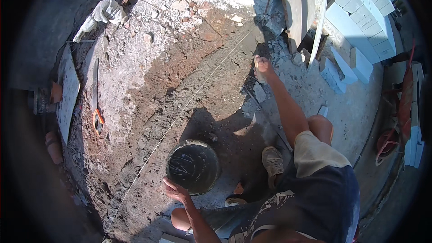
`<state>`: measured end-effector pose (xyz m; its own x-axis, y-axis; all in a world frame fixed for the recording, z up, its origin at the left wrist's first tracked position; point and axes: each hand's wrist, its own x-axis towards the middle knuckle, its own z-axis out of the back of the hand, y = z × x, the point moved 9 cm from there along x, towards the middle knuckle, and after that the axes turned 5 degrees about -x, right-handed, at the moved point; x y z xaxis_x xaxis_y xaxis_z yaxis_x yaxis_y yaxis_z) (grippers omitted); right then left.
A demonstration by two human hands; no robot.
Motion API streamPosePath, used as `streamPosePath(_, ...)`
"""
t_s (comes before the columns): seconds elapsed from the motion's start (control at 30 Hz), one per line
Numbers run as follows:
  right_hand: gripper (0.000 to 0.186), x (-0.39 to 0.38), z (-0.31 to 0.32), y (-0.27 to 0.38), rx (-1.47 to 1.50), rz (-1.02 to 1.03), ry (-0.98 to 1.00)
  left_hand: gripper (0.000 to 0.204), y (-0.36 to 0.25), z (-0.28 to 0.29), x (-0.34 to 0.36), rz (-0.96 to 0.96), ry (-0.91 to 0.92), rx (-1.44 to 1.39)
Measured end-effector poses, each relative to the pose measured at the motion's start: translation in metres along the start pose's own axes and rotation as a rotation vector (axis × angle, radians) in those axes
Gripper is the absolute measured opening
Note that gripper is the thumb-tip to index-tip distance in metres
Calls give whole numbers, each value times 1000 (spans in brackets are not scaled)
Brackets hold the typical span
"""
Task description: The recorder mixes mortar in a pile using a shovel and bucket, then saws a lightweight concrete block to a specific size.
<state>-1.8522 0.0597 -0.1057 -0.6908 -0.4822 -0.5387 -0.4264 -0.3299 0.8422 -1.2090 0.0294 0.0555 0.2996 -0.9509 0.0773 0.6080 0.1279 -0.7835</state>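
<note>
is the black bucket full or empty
The bucket looks mostly empty: its dark, streaked inner wall shows; cannot tell what coats the bottom.

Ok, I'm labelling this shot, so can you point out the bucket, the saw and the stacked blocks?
Bucket (206, 163), head view: on its dark inside.
Saw (95, 85), head view: on the blade.
Stacked blocks (366, 23), head view: on the pile's pale side.

Directly at the fingers of the left hand (175, 190) stands the black bucket (208, 162), which closes the low way ahead of them. Left of the fingers of the right hand (263, 68), the damp ground (227, 83) gives free room until the taut string (189, 101); ahead and to their right, loose rubble (281, 58) and a leaning board (292, 13) make the passage narrow.
</note>
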Motion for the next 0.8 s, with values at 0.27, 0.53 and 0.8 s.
streamPosePath(0.27, 43, -20, 127, 54, -887, 219, -715, 55, -18, -39, -11, -11, 92, -89)
streamPosePath(0.53, 42, -5, 95, 59, -1062, 74, -536, 55, -21, -38, -13, -27, 55, -34)
streamPosePath(0.8, 40, -14, 30, 4, -513, 280, -469, 55, -25, -42, -16, 21, 68, -51)
